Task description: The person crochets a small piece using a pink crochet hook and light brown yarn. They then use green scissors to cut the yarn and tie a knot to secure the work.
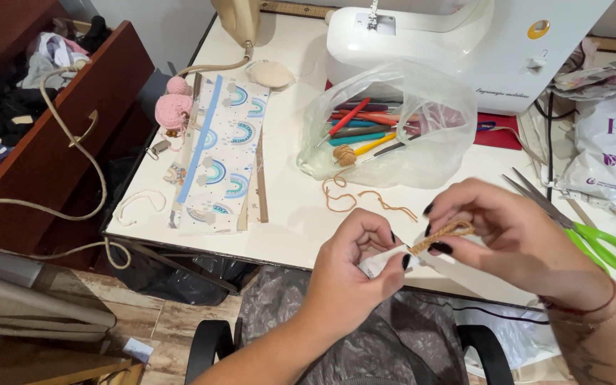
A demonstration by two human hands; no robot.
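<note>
While both hands meet over the near edge of the white table (286, 214), a short brown cord loop (442, 235) lies between them, its long axis running from near left to far right, the far-right end tucked under the right hand's fingertips. Below it sits a small white card (383, 260), slanting the same way, its left end hidden in the left hand.

On the table beyond the hands, a loose strand of brown yarn (365, 198) curls just short of a clear plastic bag (422, 135) holding coloured crochet hooks and a small yarn ball. Farther off stands a white sewing machine (465, 43). To the left lies a strip of rainbow-print fabric (226, 153), with a pink crocheted piece (172, 110) at its far-left side. To the right, green-handled scissors (597, 242) lie just beside the right wrist, and a white printed bag (611, 153) rests beyond them. Nothing lies between the hands and the cord.

The left hand (354, 267) is curled tight, thumb and forefinger pinching the card. The right hand (515, 235) is half closed, its thumb and forefinger nipping the cord loop, the other fingers bent loosely above it.
</note>
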